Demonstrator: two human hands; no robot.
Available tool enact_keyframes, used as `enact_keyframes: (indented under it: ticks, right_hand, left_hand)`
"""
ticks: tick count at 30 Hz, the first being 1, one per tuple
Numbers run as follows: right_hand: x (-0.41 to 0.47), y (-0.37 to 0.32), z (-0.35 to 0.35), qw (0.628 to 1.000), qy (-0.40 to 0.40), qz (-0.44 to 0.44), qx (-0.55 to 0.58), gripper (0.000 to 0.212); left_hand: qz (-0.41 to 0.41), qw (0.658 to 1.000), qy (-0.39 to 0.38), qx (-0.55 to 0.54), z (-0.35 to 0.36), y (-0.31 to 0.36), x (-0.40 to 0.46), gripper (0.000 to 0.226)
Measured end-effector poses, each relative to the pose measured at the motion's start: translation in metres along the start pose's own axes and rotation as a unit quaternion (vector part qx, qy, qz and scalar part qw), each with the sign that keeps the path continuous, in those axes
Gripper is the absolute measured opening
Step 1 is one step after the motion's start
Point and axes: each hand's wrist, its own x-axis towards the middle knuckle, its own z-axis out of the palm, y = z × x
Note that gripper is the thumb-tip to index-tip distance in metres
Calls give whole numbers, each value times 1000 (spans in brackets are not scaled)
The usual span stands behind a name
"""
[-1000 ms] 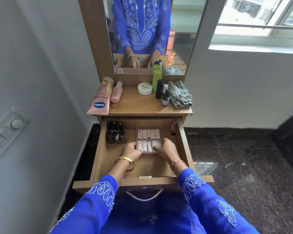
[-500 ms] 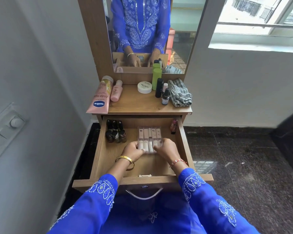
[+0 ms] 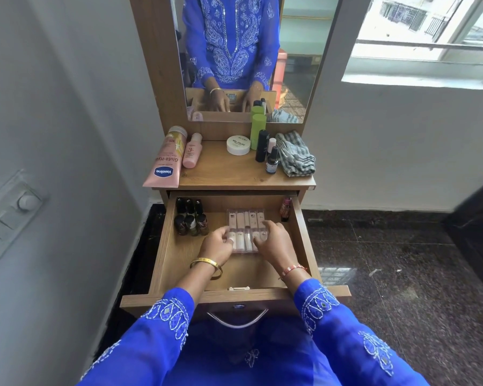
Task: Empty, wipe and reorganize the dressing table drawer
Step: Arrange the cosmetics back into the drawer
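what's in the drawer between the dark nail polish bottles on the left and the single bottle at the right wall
The clear case of pale tubes lies between the dark bottles and the lone bottle, with the left hand and right hand on its near end, as the head view shows.

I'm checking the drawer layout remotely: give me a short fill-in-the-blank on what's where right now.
1. Both hands touch the clear ____ of small tubes in the drawer.
2. The dark nail polish bottles stand in the drawer's back ____ corner.
3. The folded striped cloth lies on the tabletop's ____ side.

Missing words: case; left; right
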Motion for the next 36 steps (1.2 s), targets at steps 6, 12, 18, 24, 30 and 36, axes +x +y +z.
enact_keyframes:
  ticks: [6, 12, 18, 24, 30, 36]
  right_hand:
    - [6, -23, -36, 981, 133, -132, 50, 31]
    - [45, -64, -96, 953, 233, -186, 60, 25]
    - [78, -77, -115, 971, 182, -158, -10, 34]
    - [86, -73, -102, 975, 151, -159, -45, 27]
    - [86, -71, -99, 970, 175, -169, -11, 11]
    - [77, -73, -98, 963, 201, -160, 75, 13]
  left_hand:
    - [85, 992, 74, -56, -7, 24, -1, 34]
    - [146, 980, 104, -84, -26, 80, 10, 32]
    - [147, 978, 119, -91, -36, 106, 25, 29]
    - [134, 979, 117, -98, -35, 101, 25, 27]
    - [130, 980, 109, -100, -31, 96, 25, 26]
    - [141, 980, 106, -94, -29, 100, 25, 27]
